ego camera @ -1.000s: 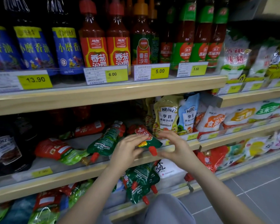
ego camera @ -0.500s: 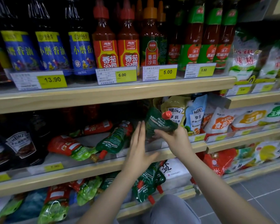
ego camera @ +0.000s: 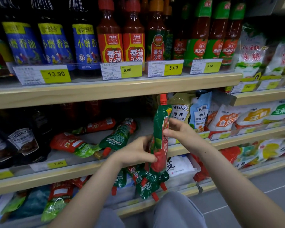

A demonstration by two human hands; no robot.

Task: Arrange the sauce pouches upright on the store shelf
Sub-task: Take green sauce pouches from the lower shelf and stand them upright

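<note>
Holding one green-and-red sauce pouch point(ego camera: 160, 134) upright in front of the middle shelf point(ego camera: 82, 170), red cap point(ego camera: 163, 98) pointing up, long axis running near vertical with a slight lean to the left at the bottom. Gripping its lower half with the left hand point(ego camera: 136, 152), thumb curled across the red printed front; pinching its right edge higher up with the right hand point(ego camera: 181, 132), fingers bent around the film. Both hands touching the pouch, the left one lower and nearer the base, so likely steering the bottom onto the board while the right steadies the top. Sitting just left of the standing pale pouches point(ego camera: 189, 112), with a bare patch of shelf behind and to the left, probably the landing spot. Lying flat farther left on the same shelf: a green pouch point(ego camera: 118, 137) with cap toward the front edge, and a red one point(ego camera: 69, 143) on its side, still waiting to be stood. Looking glossy, soft and crinkled, a filled film bag with a hard plastic spout; judging it floppy, apt to slump unless the base is spread flat.
</note>
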